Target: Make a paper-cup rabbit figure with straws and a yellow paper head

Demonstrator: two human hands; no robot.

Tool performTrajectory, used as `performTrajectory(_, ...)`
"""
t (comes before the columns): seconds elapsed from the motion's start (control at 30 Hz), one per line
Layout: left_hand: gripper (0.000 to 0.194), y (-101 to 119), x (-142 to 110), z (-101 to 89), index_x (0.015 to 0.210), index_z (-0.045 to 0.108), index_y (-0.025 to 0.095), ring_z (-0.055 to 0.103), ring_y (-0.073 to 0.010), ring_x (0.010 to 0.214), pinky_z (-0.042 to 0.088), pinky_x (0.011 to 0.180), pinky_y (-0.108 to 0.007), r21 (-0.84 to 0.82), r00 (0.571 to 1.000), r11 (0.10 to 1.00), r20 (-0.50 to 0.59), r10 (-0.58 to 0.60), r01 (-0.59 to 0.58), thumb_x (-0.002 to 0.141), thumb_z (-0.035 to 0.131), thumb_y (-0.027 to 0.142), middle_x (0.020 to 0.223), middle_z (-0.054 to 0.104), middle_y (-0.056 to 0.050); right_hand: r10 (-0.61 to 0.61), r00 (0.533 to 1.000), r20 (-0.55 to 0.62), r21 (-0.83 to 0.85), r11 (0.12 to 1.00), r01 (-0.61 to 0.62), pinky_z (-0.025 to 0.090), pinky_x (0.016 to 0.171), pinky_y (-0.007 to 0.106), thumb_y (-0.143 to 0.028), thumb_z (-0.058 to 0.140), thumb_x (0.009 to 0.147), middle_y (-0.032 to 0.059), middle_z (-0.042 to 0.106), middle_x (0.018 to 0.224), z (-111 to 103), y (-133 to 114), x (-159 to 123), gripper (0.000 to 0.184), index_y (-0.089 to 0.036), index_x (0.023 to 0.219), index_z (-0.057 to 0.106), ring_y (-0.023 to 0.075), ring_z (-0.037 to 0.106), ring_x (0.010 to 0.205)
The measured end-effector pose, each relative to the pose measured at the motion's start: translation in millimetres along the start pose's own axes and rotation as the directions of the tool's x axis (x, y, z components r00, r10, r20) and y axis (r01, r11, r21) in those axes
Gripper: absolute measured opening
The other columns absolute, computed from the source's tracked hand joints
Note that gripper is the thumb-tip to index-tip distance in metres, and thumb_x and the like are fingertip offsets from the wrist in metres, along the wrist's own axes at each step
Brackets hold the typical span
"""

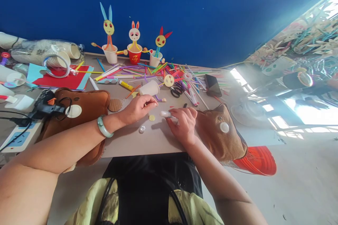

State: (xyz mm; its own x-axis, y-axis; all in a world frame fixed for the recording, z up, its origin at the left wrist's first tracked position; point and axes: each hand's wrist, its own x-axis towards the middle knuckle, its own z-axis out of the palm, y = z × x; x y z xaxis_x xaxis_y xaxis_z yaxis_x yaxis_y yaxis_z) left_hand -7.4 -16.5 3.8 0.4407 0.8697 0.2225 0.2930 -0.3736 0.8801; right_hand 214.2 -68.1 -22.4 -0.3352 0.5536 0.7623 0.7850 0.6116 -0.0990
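Note:
My left hand (141,108), a pale bangle on its wrist, is closed in a pinch above the table. Whatever sits between its fingertips is too small to make out. In my right hand (183,122) a small white translucent tube (165,114) is gripped, its tip pointing left towards the other hand. Between the hands lies a small yellow disc (151,117). Nearer the table edge is a small clear round piece (142,129). Just beyond my left hand a white paper cup (149,88) lies on its side, beside a yellow face disc (169,80).
Three paper-cup rabbit figures (134,54) stand along the blue wall. Coloured sticks, markers, black scissors (176,92) and a phone (212,85) lie behind my hands. Brown pouches (88,107) flank the work area. A power strip (22,137) is at left, a red bucket (257,161) at right.

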Motion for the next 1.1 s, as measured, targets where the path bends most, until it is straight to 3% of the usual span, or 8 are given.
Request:
performTrajectory(0.33, 0.029, 3, 2, -3.3, 0.093, 0.071, 0.015, 0.059, -0.0135, 0.071, 0.048, 0.067, -0.025, -0.154, 0.996, 0.984, 0.019, -0.088, 0.09, 0.088, 0.054, 0.038, 0.086, 0.072, -0.005, 0.063, 0.998, -0.019, 0.008, 0.998, -0.063, 0.04, 0.084, 0.041, -0.023, 0.068, 0.086, 0.0011, 0.076, 0.088, -2, 0, 1, 0.017, -0.025, 0.095, 0.055, 0.021, 0.069, 0.08)
performTrajectory(0.5, 0.024, -2, 6, -3.1, 0.078, 0.065, 0.016, 0.057, -0.0123, 0.066, 0.045, 0.061, -0.024, -0.212, 0.983, 0.971, -0.122, -0.138, 0.111, 0.073, 0.073, 0.038, 0.073, 0.066, -0.001, 0.108, 0.994, -0.021, 0.015, 0.994, -0.107, 0.04, 0.085, 0.041, -0.025, 0.068, 0.087, 0.0009, 0.076, 0.089, -1, 3, -1, 0.015, -0.025, 0.096, 0.057, 0.0204, 0.067, 0.079)
performTrajectory(0.63, 0.021, -2, 8, -10.6, 0.073, 0.06, 0.018, 0.051, -0.009, 0.055, 0.041, 0.053, -0.021, -0.241, 0.952, 0.967, -0.268, -0.145, 0.079, 0.078, 0.069, 0.036, 0.061, 0.056, 0.003, 0.105, 0.994, -0.036, 0.048, 0.994, -0.103, 0.041, 0.085, 0.04, -0.024, 0.069, 0.087, 0.0014, 0.075, 0.09, 1, 4, -1, 0.016, -0.025, 0.096, 0.056, 0.0198, 0.067, 0.08)
performTrajectory(0.83, 0.03, 3, 13, -24.0, 0.068, 0.051, 0.019, 0.046, -0.0078, 0.049, 0.038, 0.047, -0.02, -0.343, 0.943, 0.938, -0.296, -0.153, 0.045, 0.088, 0.058, 0.04, 0.058, 0.048, 0.004, 0.131, 0.991, -0.03, 0.064, 0.99, -0.129, 0.041, 0.085, 0.04, -0.025, 0.068, 0.087, 0.001, 0.075, 0.09, 1, 4, -1, 0.014, -0.025, 0.096, 0.058, 0.0194, 0.066, 0.079)
performTrajectory(0.9, 0.036, 2, 14, -25.5, 0.066, 0.054, 0.018, 0.046, -0.0084, 0.049, 0.038, 0.047, -0.021, -0.286, 0.95, 0.955, -0.271, -0.156, 0.076, 0.092, 0.052, 0.043, 0.057, 0.05, 0.002, 0.147, 0.989, -0.016, 0.068, 0.987, -0.146, 0.041, 0.085, 0.04, -0.026, 0.068, 0.088, 0.0014, 0.074, 0.089, 0, 4, -2, 0.013, -0.025, 0.096, 0.058, 0.0197, 0.065, 0.078)
performTrajectory(0.97, 0.039, 0, 14, -25.3, 0.065, 0.059, 0.017, 0.047, -0.0091, 0.047, 0.038, 0.048, -0.023, -0.155, 0.974, 0.981, -0.173, -0.147, 0.121, 0.092, 0.05, 0.043, 0.056, 0.055, 0.001, 0.16, 0.987, 0.02, 0.076, 0.984, -0.161, 0.043, 0.082, 0.04, -0.027, 0.068, 0.089, 0.0027, 0.073, 0.089, 0, 5, -2, 0.013, -0.024, 0.097, 0.058, 0.0208, 0.064, 0.079)
performTrajectory(1.1, 0.025, -2, 12, -22.4, 0.063, 0.068, 0.017, 0.054, -0.0122, 0.056, 0.039, 0.057, -0.025, 0.184, 0.996, 0.979, 0.014, -0.089, 0.085, 0.081, 0.065, 0.034, 0.057, 0.063, 0.001, 0.167, 0.974, 0.155, 0.167, 0.967, -0.192, 0.049, 0.075, 0.038, -0.029, 0.062, 0.092, 0.0069, 0.072, 0.096, -3, 4, 0, 0.014, -0.024, 0.105, 0.062, 0.0229, 0.066, 0.085)
